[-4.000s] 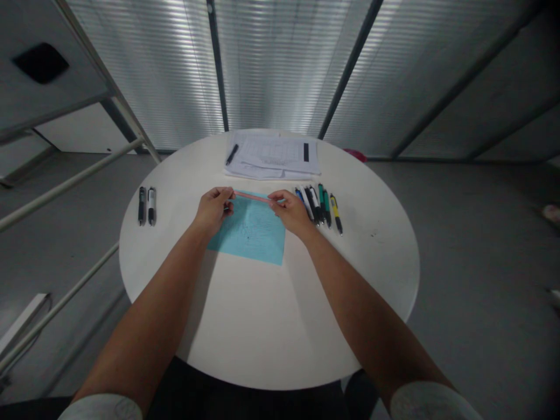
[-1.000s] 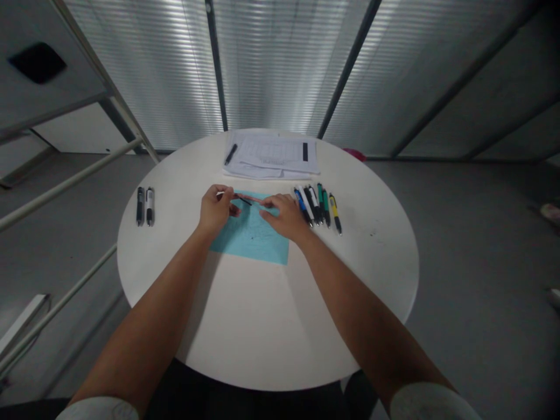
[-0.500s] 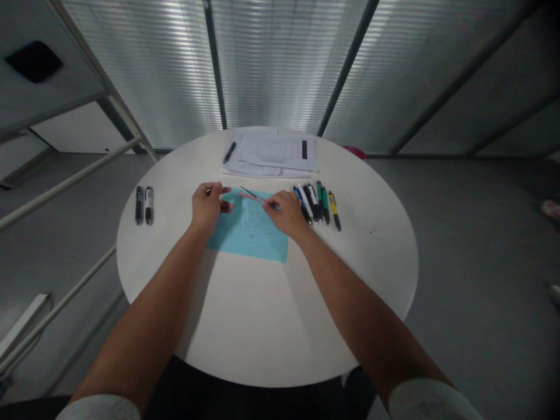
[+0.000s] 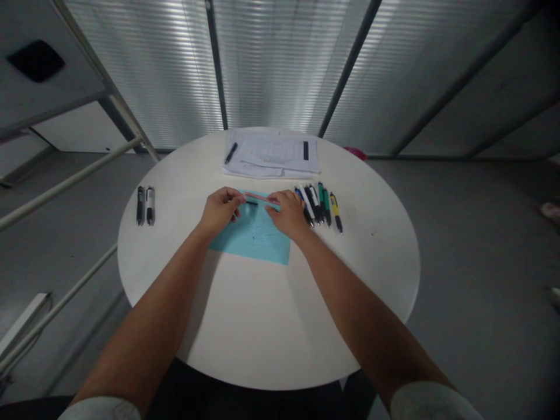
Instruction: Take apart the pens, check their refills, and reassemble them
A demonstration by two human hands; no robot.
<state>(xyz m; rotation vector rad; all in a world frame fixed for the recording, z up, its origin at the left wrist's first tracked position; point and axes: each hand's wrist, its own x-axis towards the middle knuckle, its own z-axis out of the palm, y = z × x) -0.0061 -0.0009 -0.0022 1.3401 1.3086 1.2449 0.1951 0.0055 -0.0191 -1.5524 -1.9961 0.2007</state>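
Observation:
A blue sheet of paper (image 4: 256, 242) lies on the round white table. Over its upper left part my left hand (image 4: 221, 207) is closed, fingertips pinching a thin dark stick (image 4: 251, 203) that looks like a pen refill and points right. A thin pink stick (image 4: 256, 196) lies along the top of the sheet. My right hand (image 4: 289, 213) is at that stick's right end, with thumb and forefinger apart on either side of it. Just beyond the right hand several pens (image 4: 321, 204) with white, black and green bodies lie side by side, together with a yellow pen (image 4: 336, 211).
Two pens (image 4: 144, 205) lie near the left edge of the white table (image 4: 262, 326). A stack of printed papers (image 4: 271, 154) is at the far side with a black pen (image 4: 231, 153) on it. A metal rail frame (image 4: 74, 169) stands on the left; blinds (image 4: 271, 70) are behind.
The thin dark stick has passed from my right hand to my left hand, which has closed and moved right. My right hand's fingers have opened around the end of the pink stick.

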